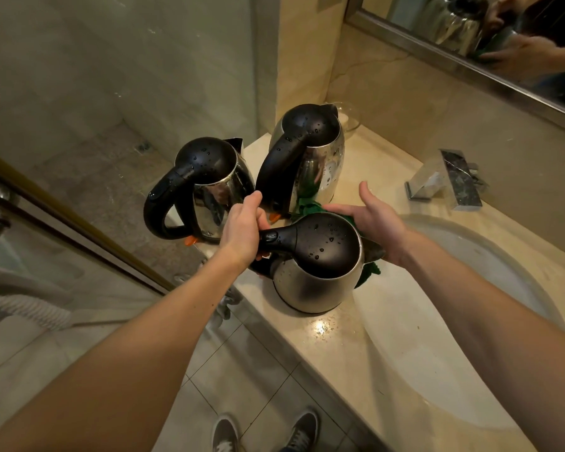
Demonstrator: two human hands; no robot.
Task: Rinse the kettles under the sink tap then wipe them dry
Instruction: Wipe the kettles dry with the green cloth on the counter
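Three steel kettles with wet black lids stand on the beige counter (pixel 340 347). The nearest kettle (pixel 317 282) is in front, and my left hand (pixel 242 230) is shut on its black handle. My right hand (pixel 372 220) presses a green cloth (pixel 369 272) against the spout side of that kettle, fingers spread. A second kettle (pixel 206 187) stands at the counter's left edge. The third, taller kettle (pixel 310 158) stands behind, with more of the green cloth at its base.
The chrome tap (pixel 444 181) sits at the back right above the white oval sink (pixel 470 288). A glass bowl (pixel 349 119) stands in the corner. A mirror (pixel 503 44) hangs above. A glass shower door (pixel 79 223) is at left; the tiled floor lies below.
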